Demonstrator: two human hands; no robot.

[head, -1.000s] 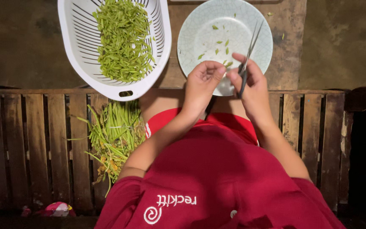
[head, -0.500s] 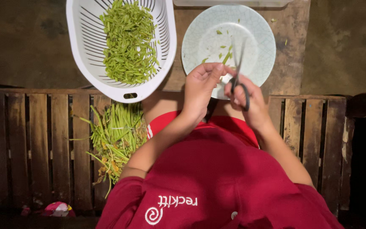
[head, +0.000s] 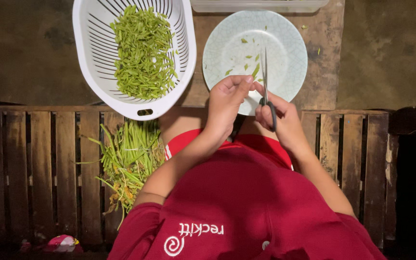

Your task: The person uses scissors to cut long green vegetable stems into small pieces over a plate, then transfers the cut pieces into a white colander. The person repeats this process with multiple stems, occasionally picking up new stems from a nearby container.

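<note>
While our left hand (head: 225,103) pinches a green stem (head: 255,71) over the plate (head: 290,58), our right hand (head: 282,118) grips scissors (head: 266,82); we judge trimming underway, needing a clean snip next.

clear tub (head: 258,5): cut off by top edge | colander (head: 92,62): rim cropped at top | scissors (head: 266,82): handles hidden in right hand (head: 280,118)

Single head view, straight down, close over hands (head: 253,108).
</note>
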